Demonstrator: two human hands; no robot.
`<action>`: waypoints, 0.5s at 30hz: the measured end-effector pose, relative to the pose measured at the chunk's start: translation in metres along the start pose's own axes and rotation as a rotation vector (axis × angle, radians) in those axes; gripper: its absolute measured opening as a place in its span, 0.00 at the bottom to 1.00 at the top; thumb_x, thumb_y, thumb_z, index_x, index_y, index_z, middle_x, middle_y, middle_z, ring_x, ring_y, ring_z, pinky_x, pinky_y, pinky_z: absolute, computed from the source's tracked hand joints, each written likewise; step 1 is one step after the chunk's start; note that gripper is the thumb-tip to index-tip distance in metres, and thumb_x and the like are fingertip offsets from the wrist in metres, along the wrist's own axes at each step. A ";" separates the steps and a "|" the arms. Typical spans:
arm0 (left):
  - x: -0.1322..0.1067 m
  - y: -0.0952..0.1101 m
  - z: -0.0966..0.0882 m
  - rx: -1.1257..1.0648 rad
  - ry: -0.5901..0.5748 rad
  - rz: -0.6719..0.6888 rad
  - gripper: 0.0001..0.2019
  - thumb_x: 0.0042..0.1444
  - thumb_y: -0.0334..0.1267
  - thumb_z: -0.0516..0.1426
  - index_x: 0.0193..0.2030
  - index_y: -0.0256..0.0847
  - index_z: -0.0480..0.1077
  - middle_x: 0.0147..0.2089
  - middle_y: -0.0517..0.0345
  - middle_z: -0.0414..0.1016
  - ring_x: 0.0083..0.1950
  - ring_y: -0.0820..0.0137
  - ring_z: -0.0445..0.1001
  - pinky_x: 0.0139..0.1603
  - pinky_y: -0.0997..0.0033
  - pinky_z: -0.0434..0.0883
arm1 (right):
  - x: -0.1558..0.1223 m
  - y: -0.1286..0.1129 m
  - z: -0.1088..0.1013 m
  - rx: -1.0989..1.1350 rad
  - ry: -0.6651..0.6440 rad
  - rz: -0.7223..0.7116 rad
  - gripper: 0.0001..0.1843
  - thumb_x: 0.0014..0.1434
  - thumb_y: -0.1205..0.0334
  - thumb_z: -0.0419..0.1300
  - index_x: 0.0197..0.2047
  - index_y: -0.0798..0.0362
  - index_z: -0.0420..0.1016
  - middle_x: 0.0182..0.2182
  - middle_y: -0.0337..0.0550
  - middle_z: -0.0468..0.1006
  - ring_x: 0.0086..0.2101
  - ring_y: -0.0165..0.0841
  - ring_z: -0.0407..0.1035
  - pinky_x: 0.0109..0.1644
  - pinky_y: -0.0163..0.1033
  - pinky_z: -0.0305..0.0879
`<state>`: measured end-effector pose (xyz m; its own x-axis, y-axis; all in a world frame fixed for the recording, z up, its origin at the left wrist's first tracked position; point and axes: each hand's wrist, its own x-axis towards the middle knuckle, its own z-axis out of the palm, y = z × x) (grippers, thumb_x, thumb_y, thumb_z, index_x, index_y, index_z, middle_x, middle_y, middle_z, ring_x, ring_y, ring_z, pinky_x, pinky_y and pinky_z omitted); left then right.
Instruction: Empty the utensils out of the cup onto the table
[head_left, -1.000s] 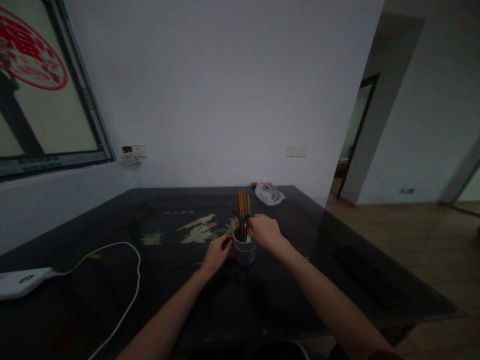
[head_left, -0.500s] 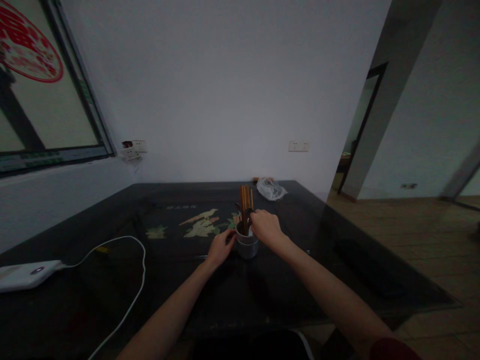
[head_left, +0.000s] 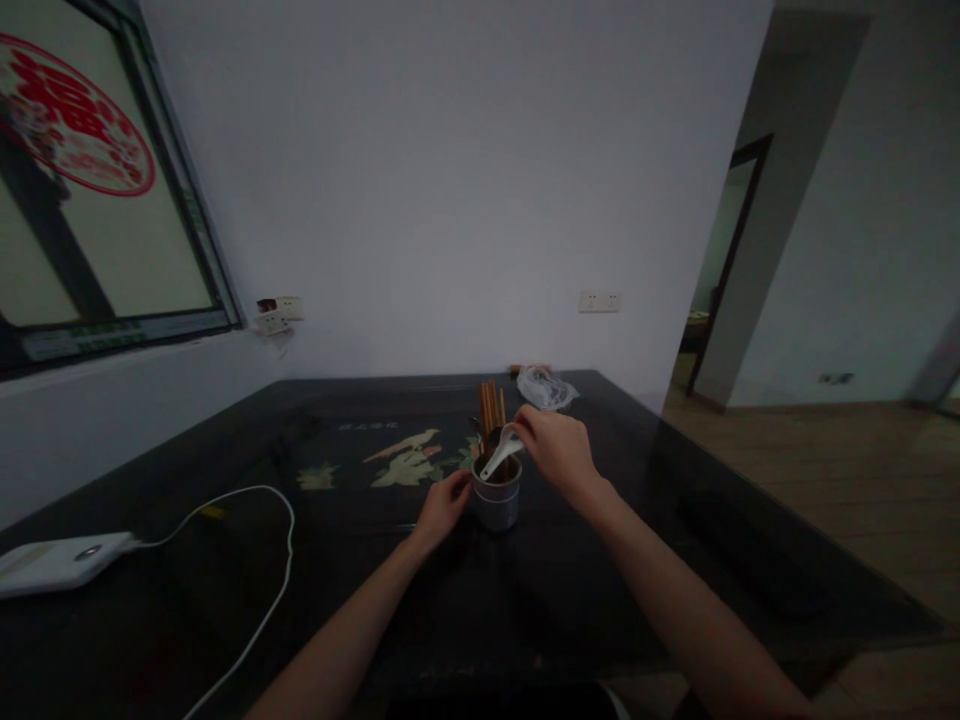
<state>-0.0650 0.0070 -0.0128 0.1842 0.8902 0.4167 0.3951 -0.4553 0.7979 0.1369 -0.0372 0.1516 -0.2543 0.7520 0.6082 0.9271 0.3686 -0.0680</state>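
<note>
A grey cylindrical utensil cup (head_left: 496, 511) stands upright on the dark table. Wooden chopsticks (head_left: 490, 405) rise from it, beside a dark rounded spoon and a metal handle. Bent fingers of my left hand (head_left: 443, 505) grip the cup's left side near the rim. My right hand (head_left: 559, 450), right of the cup, pinches a white soup spoon (head_left: 496, 457) by its bowl end. The spoon slants over the cup's mouth, its handle end pointing down and left; whether it touches the inside I cannot tell.
A crumpled clear plastic bag (head_left: 544, 387) lies at the table's back edge. On the left sits a white power bank-like device (head_left: 64, 563) with a white cable (head_left: 289, 545) looping across the table (head_left: 360, 620). A dark flat object (head_left: 750, 550) lies at the right.
My right hand has shifted slightly right, and the white spoon, mostly hidden before, now shows tilted over the cup. My left hand stays at the cup. The view has tilted a little.
</note>
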 end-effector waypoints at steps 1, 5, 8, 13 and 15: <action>0.000 0.001 -0.001 0.009 0.005 -0.001 0.16 0.58 0.40 0.51 0.49 0.38 0.71 0.47 0.52 0.78 0.48 0.65 0.75 0.52 0.65 0.70 | -0.001 0.006 -0.001 0.069 0.071 0.019 0.09 0.62 0.57 0.54 0.37 0.50 0.73 0.29 0.42 0.79 0.31 0.35 0.73 0.32 0.34 0.59; 0.000 0.004 -0.003 0.060 0.019 -0.027 0.15 0.58 0.39 0.51 0.48 0.39 0.71 0.45 0.52 0.78 0.49 0.64 0.75 0.52 0.64 0.70 | -0.007 0.032 0.008 0.515 0.372 0.052 0.11 0.60 0.55 0.56 0.35 0.52 0.75 0.30 0.42 0.79 0.31 0.33 0.72 0.36 0.35 0.63; -0.001 0.005 -0.005 0.062 0.019 -0.038 0.14 0.58 0.39 0.50 0.47 0.39 0.71 0.44 0.51 0.79 0.48 0.64 0.76 0.50 0.64 0.71 | -0.013 0.046 0.031 0.890 0.551 0.194 0.12 0.56 0.54 0.58 0.34 0.54 0.74 0.31 0.44 0.78 0.31 0.33 0.72 0.37 0.36 0.66; 0.000 0.006 -0.009 0.060 0.056 -0.042 0.13 0.58 0.40 0.50 0.46 0.39 0.71 0.42 0.52 0.79 0.46 0.64 0.76 0.48 0.63 0.72 | -0.016 0.059 0.086 1.327 0.617 0.553 0.15 0.49 0.53 0.62 0.34 0.57 0.72 0.28 0.43 0.76 0.28 0.32 0.70 0.31 0.35 0.65; 0.002 0.010 -0.015 0.064 0.121 -0.032 0.13 0.57 0.40 0.51 0.45 0.39 0.70 0.41 0.51 0.78 0.45 0.65 0.77 0.47 0.64 0.72 | -0.016 0.059 0.098 1.370 0.561 0.582 0.16 0.48 0.52 0.62 0.33 0.57 0.72 0.28 0.43 0.76 0.28 0.32 0.70 0.32 0.36 0.65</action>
<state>-0.0739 0.0039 0.0022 0.0627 0.8938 0.4440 0.4567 -0.4213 0.7835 0.1688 0.0265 0.0603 0.4477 0.7859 0.4266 -0.1603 0.5399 -0.8263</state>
